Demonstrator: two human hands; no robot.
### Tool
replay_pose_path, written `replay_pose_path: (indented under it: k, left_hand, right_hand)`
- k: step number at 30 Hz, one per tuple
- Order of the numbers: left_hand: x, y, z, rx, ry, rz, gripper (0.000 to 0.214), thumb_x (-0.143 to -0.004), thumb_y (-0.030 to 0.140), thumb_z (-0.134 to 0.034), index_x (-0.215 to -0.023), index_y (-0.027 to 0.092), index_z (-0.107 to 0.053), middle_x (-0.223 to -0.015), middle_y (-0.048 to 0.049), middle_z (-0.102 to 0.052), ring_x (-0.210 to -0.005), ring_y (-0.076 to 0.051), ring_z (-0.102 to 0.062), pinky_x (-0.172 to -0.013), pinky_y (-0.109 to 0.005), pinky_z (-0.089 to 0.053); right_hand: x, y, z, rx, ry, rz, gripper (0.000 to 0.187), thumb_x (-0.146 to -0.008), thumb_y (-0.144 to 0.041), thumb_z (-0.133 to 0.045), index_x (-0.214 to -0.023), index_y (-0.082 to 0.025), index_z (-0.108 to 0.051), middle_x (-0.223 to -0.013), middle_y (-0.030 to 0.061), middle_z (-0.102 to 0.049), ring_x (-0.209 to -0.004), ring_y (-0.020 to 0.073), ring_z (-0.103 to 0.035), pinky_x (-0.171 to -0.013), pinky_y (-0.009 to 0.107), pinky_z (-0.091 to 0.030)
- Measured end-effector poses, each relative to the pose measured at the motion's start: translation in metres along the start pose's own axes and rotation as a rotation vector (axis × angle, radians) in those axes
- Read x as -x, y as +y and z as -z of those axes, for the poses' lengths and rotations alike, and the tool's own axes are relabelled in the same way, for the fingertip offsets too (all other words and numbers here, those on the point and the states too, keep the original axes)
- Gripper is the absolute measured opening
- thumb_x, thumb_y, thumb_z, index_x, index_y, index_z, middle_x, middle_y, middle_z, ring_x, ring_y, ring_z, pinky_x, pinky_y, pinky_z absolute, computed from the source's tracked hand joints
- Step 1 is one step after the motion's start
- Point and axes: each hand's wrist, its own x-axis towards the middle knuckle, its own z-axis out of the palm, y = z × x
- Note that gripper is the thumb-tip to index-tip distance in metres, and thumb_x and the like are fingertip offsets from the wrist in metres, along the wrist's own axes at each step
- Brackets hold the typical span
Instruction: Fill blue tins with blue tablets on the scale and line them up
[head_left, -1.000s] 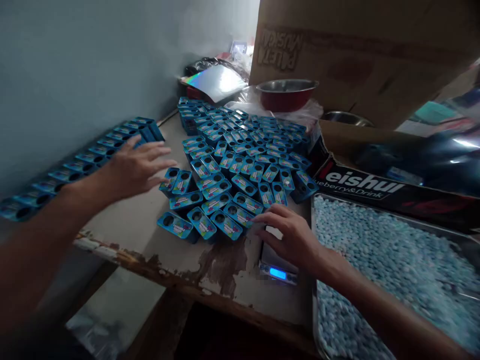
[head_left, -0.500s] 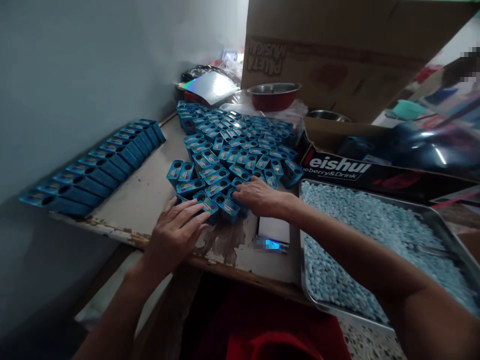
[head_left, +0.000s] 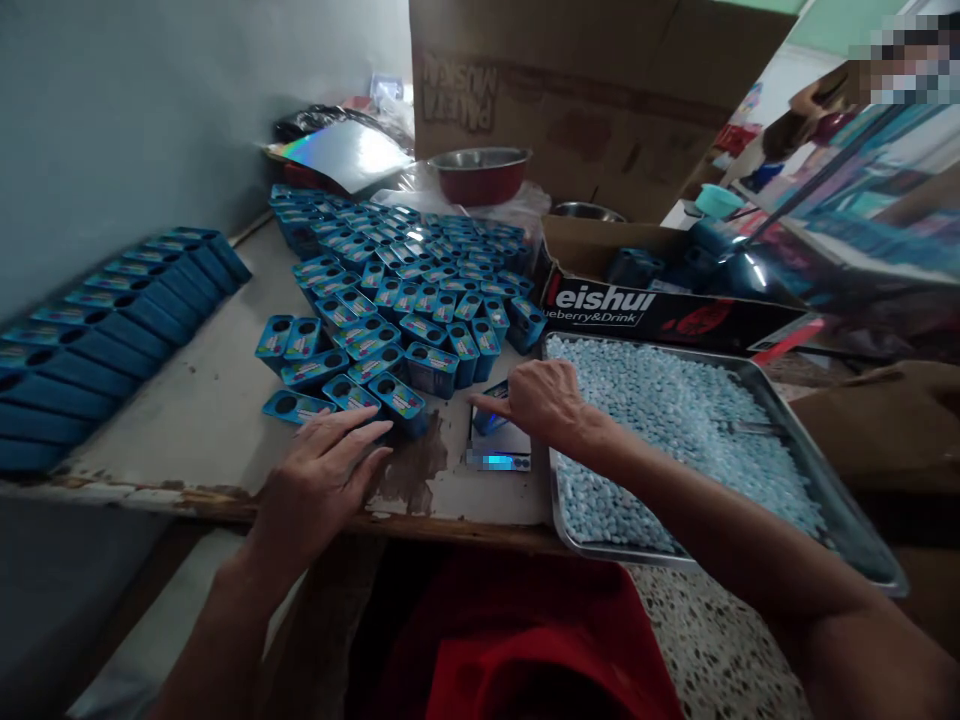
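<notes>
My right hand [head_left: 546, 398] has its fingers closed on a small blue plastic box [head_left: 490, 410], at the platform of a small digital scale [head_left: 517, 440] with a lit display. Whether that box rests on the platform I cannot tell. My left hand [head_left: 319, 465] is open, fingers stretched out at the near end of the cluster of blue boxes [head_left: 367, 335]. Its fingertips overlap the nearest box [head_left: 296, 405]; contact is unclear. Each box has a colourful label and a dark round hole on top. Right of the scale lies a metal tray [head_left: 556, 500] of pale blue candies [head_left: 660, 430].
A row of blue boxes [head_left: 112, 310] stands along the wall on the left. Behind the tray is a black printed carton [head_left: 600, 315]. A red metal bowl [head_left: 480, 180] and a tall cardboard sheet [head_left: 600, 100] stand at the back. Another person [head_left: 817, 110] is at the far right.
My right hand has moved from the cluster to the scale, bringing a blue box with it. My left hand stays by the near boxes. The view has swung to the right.
</notes>
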Motion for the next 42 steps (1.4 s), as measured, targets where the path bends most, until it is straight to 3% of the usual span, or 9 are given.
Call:
replay_pose_path:
  k: [4, 8, 12, 16, 22, 28, 31, 36, 42]
  left_hand:
    - [-0.009, 0.006, -0.007, 0.012, -0.029, -0.027, 0.026, -0.101, 0.024, -0.071, -0.127, 0.022, -0.070, -0.130, -0.0082, -0.074, -0.117, -0.028, -0.072, -0.109, -0.046, -0.056]
    - [-0.009, 0.007, 0.005, -0.079, 0.016, -0.076, 0.030, -0.098, 0.018, -0.074, -0.128, 0.021, -0.069, -0.129, -0.0095, -0.076, -0.115, -0.029, -0.074, -0.111, -0.049, -0.055]
    - [-0.005, 0.011, 0.017, -0.132, 0.064, -0.094, 0.033, -0.094, 0.016, -0.078, -0.126, 0.020, -0.070, -0.127, -0.0113, -0.077, -0.111, -0.031, -0.075, -0.112, -0.054, -0.056]
    - [-0.010, 0.023, 0.011, -0.115, 0.022, -0.099, 0.032, -0.096, 0.017, -0.075, -0.127, 0.024, -0.070, -0.124, -0.0075, -0.078, -0.113, -0.028, -0.075, -0.113, -0.053, -0.057]
    - [-0.031, 0.050, -0.011, -0.033, -0.050, -0.060, 0.034, -0.097, 0.016, -0.072, -0.129, 0.028, -0.071, -0.132, -0.0053, -0.076, -0.124, -0.029, -0.072, -0.120, -0.054, -0.051]
    - [-0.046, 0.071, -0.024, -0.061, -0.087, -0.004, 0.029, -0.100, 0.017, -0.067, -0.126, 0.028, -0.074, -0.130, -0.0042, -0.076, -0.125, -0.028, -0.071, -0.119, -0.051, -0.052]
    - [-0.055, 0.081, -0.025, -0.061, -0.050, 0.083, 0.030, -0.101, 0.018, -0.068, -0.130, 0.026, -0.072, -0.130, -0.0052, -0.076, -0.119, -0.025, -0.073, -0.112, -0.043, -0.057]
    - [-0.066, 0.093, -0.025, -0.079, 0.009, 0.188, 0.027, -0.102, 0.022, -0.071, -0.129, 0.023, -0.070, -0.123, -0.0031, -0.078, -0.113, -0.022, -0.075, -0.107, -0.037, -0.060]
    - [-0.068, 0.104, -0.034, 0.082, -0.011, 0.364, 0.043, -0.100, 0.030, -0.075, -0.142, 0.029, -0.064, -0.130, -0.0030, -0.076, -0.117, -0.023, -0.075, -0.110, -0.042, -0.061]
  right_hand:
    - [0.001, 0.008, 0.010, -0.015, 0.079, -0.019, 0.087, -0.099, -0.088, -0.039, -0.077, -0.014, -0.079, -0.075, 0.0161, -0.074, -0.070, 0.0242, -0.068, -0.065, 0.033, -0.039]
    - [0.014, 0.061, 0.015, -0.029, 0.252, -0.108, 0.070, -0.105, -0.075, -0.045, -0.080, -0.018, -0.077, -0.079, 0.0111, -0.075, -0.074, 0.0250, -0.068, -0.069, 0.035, -0.041]
    - [0.029, 0.134, -0.036, -0.077, 0.109, 0.046, 0.033, -0.103, -0.046, -0.066, -0.116, -0.017, -0.074, -0.113, 0.0136, -0.078, -0.101, 0.0299, -0.071, -0.082, 0.038, -0.049]
    - [0.042, 0.163, -0.091, -0.045, 0.028, 0.245, 0.048, -0.107, -0.044, -0.059, -0.147, -0.017, -0.057, -0.156, 0.0205, -0.058, -0.135, 0.0363, -0.057, -0.104, 0.047, -0.047]
    - [0.065, 0.167, -0.083, 0.033, -0.165, 0.345, 0.016, -0.105, -0.022, -0.054, -0.104, -0.017, -0.069, -0.106, 0.0132, -0.073, -0.097, 0.0281, -0.066, -0.085, 0.039, -0.045]
    - [0.072, 0.206, -0.067, -0.481, -0.193, 0.102, 0.017, -0.099, -0.040, -0.066, -0.099, -0.025, -0.072, -0.079, 0.0017, -0.069, -0.067, 0.0191, -0.059, -0.064, 0.032, -0.039]
    - [0.065, 0.213, -0.073, -0.718, -0.194, 0.017, 0.029, -0.095, -0.053, -0.069, -0.094, -0.024, -0.073, -0.074, 0.0008, -0.065, -0.065, 0.0183, -0.052, -0.061, 0.032, -0.037]
    - [0.055, 0.211, -0.082, -1.135, -0.417, 0.053, 0.035, -0.092, -0.055, -0.076, -0.101, -0.022, -0.068, -0.073, -0.0025, -0.055, -0.063, 0.0143, -0.045, -0.056, 0.028, -0.035]
    - [0.039, 0.202, -0.070, -1.374, -0.565, 0.128, 0.027, -0.093, -0.045, -0.080, -0.102, -0.022, -0.070, -0.078, -0.0017, -0.055, -0.065, 0.0128, -0.044, -0.058, 0.027, -0.037]
